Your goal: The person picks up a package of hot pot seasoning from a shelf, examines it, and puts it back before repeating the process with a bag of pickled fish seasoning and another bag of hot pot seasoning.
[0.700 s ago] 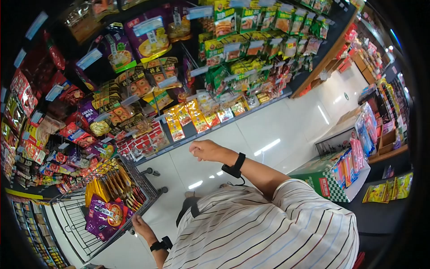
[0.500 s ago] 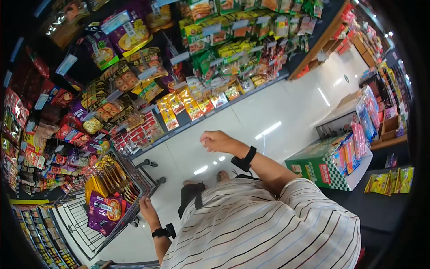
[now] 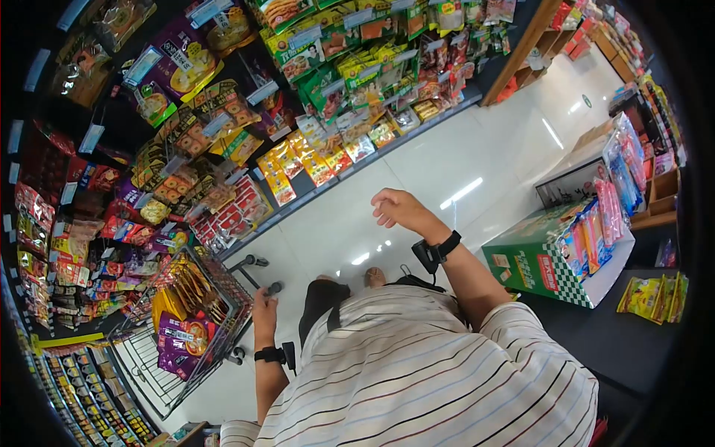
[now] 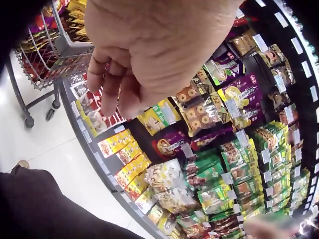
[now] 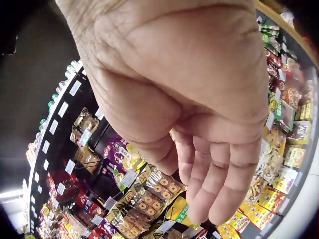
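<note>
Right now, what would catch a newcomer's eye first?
Probably the bright hanging packets crowding the head view's upper left. Next, perhaps, the wire shopping cart at lower left, with purple packets inside, then the striped shirt filling the bottom middle.

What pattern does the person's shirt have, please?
White shirt with thin dark, reddish and light-blue stripes; the head view shows it best.
</note>
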`<state>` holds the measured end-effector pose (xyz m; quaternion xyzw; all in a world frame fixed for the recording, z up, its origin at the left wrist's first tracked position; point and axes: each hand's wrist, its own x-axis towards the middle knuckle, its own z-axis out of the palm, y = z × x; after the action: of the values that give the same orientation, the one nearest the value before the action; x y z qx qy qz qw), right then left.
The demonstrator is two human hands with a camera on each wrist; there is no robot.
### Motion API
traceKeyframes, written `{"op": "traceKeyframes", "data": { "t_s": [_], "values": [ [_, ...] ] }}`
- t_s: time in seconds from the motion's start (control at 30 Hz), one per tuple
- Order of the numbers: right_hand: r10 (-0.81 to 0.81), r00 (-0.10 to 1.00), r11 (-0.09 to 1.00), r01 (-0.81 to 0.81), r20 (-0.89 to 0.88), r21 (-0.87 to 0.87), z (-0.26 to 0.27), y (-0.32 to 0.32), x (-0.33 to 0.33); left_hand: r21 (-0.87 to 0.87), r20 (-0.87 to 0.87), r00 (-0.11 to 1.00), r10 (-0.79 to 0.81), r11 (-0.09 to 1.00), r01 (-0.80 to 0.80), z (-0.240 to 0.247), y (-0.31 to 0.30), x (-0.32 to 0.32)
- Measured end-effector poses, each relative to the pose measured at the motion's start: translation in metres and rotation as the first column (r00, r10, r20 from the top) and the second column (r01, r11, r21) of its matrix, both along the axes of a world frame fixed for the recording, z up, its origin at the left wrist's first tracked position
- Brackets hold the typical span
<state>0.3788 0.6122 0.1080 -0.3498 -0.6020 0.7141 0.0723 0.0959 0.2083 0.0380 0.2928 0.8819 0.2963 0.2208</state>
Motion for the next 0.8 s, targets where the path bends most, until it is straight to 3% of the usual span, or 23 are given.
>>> {"op": "traceKeyframes", "data": {
  "t_s": [0.13,0.3,0.43,0.63,0.7,0.8],
  "values": [
    [-0.048,0.999,0.999,0.048,-0.005,-0.022,-0.005,0.003,0.002,-0.155,0.086,0.991,-0.098,0.982,0.111,-0.003,0.01,0.003],
    [-0.073,0.997,0.994,0.076,0.04,-0.073,-0.027,0.005,0.001,-0.046,0.241,0.949,-0.202,0.975,0.219,-0.041,0.044,-0.031],
    [-0.108,0.992,0.986,0.115,0.062,-0.118,-0.038,0.01,0.005,-0.004,0.337,0.908,-0.25,0.964,0.267,-0.025,0.157,-0.054],
    [-0.238,0.957,0.955,0.262,0.163,-0.142,-0.041,0.037,0.011,0.197,0.315,0.894,-0.319,0.943,0.267,-0.081,0.358,-0.117],
    [-0.276,0.943,0.936,0.307,0.186,-0.169,-0.043,0.046,0.008,0.222,0.23,0.916,-0.33,0.934,0.281,-0.098,0.423,-0.135],
    [-0.332,0.914,0.909,0.376,0.232,-0.181,-0.05,0.055,0.0,0.273,0.325,0.907,-0.266,0.945,0.18,-0.119,0.503,-0.148]
  ]
}}
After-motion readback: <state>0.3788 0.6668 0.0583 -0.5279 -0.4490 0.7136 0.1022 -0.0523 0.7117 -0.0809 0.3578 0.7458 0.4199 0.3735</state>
